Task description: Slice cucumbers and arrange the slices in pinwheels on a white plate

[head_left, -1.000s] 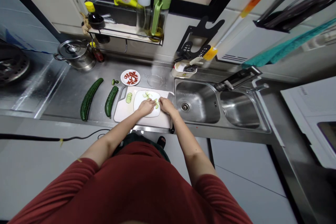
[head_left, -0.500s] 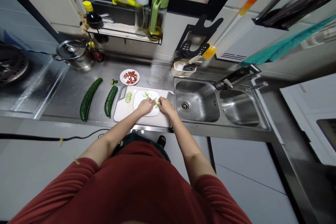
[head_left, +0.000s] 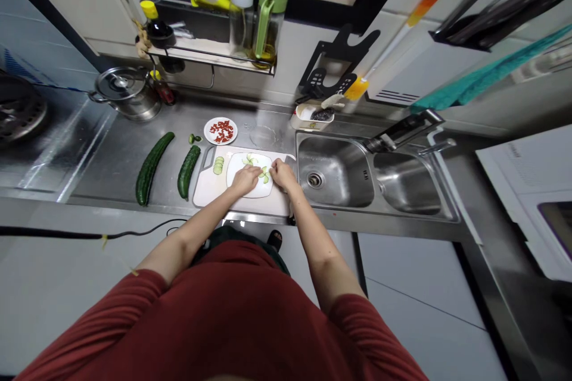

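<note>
A white plate (head_left: 236, 165) rests on a pale cutting board (head_left: 210, 189) at the counter's front edge. Thin cucumber slices (head_left: 265, 173) lie on the plate between my two hands. My left hand (head_left: 245, 179) is on the plate with its fingertips at the slices. My right hand (head_left: 282, 174) touches the slices from the right side. Whether either hand pinches a slice is too small to tell. A short stack of cucumber slices (head_left: 218, 165) sits on the board left of the plate.
Two whole cucumbers (head_left: 149, 168) (head_left: 188, 171) lie left of the board. A small plate of red pieces (head_left: 221, 131) and a glass dish (head_left: 263, 136) sit behind it. The double sink (head_left: 344, 178) is at right, a steel pot (head_left: 126, 93) at back left.
Both hands have crept slightly away from me along the plate, staying together at the cucumber slices. Nothing else has moved.
</note>
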Demonstrator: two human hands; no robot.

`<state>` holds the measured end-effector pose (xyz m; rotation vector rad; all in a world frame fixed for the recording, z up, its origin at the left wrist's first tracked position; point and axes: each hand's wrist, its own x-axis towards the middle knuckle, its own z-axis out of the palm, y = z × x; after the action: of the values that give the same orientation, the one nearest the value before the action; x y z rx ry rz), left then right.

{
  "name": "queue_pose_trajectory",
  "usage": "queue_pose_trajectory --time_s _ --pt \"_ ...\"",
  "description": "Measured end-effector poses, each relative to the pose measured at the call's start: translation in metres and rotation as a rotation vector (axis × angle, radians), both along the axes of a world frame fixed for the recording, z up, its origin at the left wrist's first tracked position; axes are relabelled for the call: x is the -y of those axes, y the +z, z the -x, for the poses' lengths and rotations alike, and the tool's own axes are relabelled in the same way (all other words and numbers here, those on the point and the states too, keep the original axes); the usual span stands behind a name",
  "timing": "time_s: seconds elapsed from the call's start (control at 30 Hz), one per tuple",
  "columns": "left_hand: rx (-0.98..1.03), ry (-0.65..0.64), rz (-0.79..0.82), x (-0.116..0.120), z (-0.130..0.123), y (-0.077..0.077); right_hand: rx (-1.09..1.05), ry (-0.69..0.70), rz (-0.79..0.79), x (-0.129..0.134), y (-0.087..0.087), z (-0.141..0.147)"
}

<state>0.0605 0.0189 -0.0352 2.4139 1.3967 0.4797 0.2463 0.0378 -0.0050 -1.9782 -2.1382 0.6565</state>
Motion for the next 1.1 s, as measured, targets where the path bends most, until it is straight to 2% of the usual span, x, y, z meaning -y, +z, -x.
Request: queue_pose_trajectory --time_s 0.2,0.63,0.77,0.93,1.1 --pt "-0.119 -0.082 -0.029 0.003 -0.002 0.005 0.034 -0.004 0.016 -0.002 -0.003 0.006" --pt "-0.204 -0.111 -0.037 0.002 -0.005 0.005 0.039 0.018 -0.004 0.001 -0.015 0.006" --pt "-0.204 -0.107 -0.036 0.002 -0.005 0.005 0.003 0.013 0.002 -0.001 -0.014 0.004" --pt "-0.188 -0.102 -0.021 0.002 -0.004 0.005 -0.034 -0.063 0.005 -0.001 -0.007 -0.002" --pt "-0.193 -0.115 -0.018 0.001 -0.003 0.008 -0.049 -0.045 0.028 0.002 -0.006 -0.004"
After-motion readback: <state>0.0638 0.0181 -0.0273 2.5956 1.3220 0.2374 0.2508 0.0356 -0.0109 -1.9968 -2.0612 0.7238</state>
